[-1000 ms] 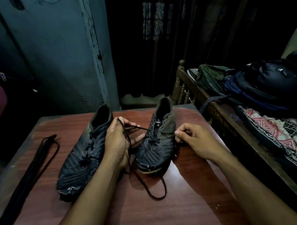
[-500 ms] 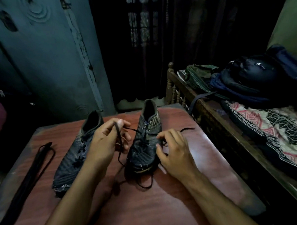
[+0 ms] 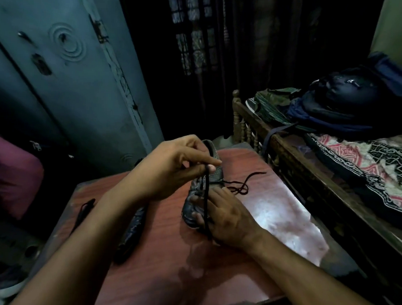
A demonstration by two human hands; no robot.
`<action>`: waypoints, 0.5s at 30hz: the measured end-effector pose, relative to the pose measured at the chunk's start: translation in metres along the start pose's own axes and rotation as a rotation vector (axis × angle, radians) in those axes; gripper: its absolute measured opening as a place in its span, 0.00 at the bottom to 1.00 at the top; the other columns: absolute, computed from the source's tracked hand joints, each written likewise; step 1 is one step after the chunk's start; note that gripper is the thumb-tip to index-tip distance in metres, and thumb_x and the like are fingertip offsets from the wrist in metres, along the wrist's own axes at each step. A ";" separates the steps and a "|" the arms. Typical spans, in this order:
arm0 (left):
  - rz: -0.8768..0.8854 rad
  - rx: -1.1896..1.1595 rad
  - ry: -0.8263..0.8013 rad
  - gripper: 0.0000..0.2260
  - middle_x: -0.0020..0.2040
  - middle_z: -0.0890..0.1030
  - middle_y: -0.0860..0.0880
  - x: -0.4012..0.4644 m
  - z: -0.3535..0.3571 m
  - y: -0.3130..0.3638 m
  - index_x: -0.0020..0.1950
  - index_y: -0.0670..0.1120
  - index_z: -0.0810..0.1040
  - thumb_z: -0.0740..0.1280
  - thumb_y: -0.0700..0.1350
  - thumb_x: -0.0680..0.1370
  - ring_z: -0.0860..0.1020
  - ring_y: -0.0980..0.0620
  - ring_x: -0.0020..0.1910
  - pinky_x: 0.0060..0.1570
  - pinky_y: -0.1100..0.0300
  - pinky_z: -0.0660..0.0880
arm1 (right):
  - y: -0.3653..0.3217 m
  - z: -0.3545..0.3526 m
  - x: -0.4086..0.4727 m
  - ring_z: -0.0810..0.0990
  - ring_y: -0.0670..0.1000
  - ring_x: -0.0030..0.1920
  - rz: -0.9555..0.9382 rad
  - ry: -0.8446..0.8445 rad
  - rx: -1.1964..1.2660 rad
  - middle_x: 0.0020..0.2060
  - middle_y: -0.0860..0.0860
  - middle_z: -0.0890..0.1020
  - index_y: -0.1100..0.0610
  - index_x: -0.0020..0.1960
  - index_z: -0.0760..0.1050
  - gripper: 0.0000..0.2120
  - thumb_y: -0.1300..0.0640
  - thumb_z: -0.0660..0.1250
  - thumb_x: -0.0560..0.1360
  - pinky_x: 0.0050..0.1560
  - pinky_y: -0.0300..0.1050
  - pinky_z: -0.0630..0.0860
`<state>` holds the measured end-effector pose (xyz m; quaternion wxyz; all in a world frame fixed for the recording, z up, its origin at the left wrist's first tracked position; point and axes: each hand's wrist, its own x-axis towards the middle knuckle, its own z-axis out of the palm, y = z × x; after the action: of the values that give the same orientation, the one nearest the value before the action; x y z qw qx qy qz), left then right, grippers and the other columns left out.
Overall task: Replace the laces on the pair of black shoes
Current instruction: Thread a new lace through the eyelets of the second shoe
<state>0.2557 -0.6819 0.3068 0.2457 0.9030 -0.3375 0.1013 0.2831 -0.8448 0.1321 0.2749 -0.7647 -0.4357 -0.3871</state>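
On a reddish wooden table point(image 3: 273, 213), left hand point(image 3: 171, 167) pinches a thin black lace point(image 3: 206, 198) upward — right hand point(image 3: 227, 215) grips the worn black shoe point(image 3: 194, 212); unlacing looks underway, the second shoe point(image 3: 132, 230) untouched.

Legible text, labels, brands, numbers: none. Small pale mark on dark backpack point(image 3: 343, 94) lying on bed point(image 3: 332, 172), near its top: too small and blurred to read. Second faint pale mark at right edge of same backpack: unreadable. Patterned cloth point(image 3: 366, 152) below backpack: ornament only, no lettering. Shoe point(image 3: 214, 169) left of bed: no readable logo.
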 end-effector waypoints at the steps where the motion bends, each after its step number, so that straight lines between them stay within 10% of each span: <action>1: -0.013 -0.021 -0.016 0.11 0.47 0.79 0.59 0.004 -0.001 0.000 0.61 0.55 0.85 0.72 0.48 0.79 0.79 0.59 0.46 0.44 0.64 0.75 | -0.001 -0.002 0.001 0.80 0.63 0.48 -0.003 0.036 0.039 0.51 0.60 0.81 0.59 0.67 0.72 0.18 0.58 0.70 0.79 0.46 0.60 0.76; 6: -0.143 0.029 -0.166 0.08 0.38 0.83 0.61 0.013 -0.001 -0.009 0.55 0.55 0.84 0.75 0.50 0.76 0.82 0.61 0.38 0.41 0.60 0.77 | 0.006 -0.013 0.001 0.80 0.57 0.44 0.135 0.237 0.114 0.49 0.60 0.81 0.51 0.77 0.56 0.33 0.55 0.69 0.78 0.41 0.52 0.79; 10: -0.178 0.044 -0.283 0.07 0.33 0.82 0.58 0.008 0.003 -0.016 0.39 0.56 0.82 0.75 0.53 0.76 0.81 0.61 0.34 0.36 0.66 0.73 | 0.019 -0.020 -0.001 0.81 0.49 0.37 0.624 0.297 0.270 0.44 0.46 0.81 0.36 0.81 0.47 0.40 0.43 0.67 0.77 0.37 0.48 0.80; 15: -0.207 -0.174 -0.212 0.07 0.35 0.82 0.52 -0.008 0.011 -0.031 0.40 0.53 0.84 0.73 0.53 0.77 0.79 0.56 0.36 0.38 0.60 0.74 | 0.037 -0.013 -0.009 0.77 0.40 0.38 0.748 0.158 0.176 0.40 0.42 0.80 0.48 0.75 0.70 0.26 0.51 0.70 0.79 0.42 0.40 0.78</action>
<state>0.2704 -0.6628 0.2834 0.2953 0.9139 -0.2740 -0.0499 0.3082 -0.8759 0.1290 0.4945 -0.8118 -0.1361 -0.2791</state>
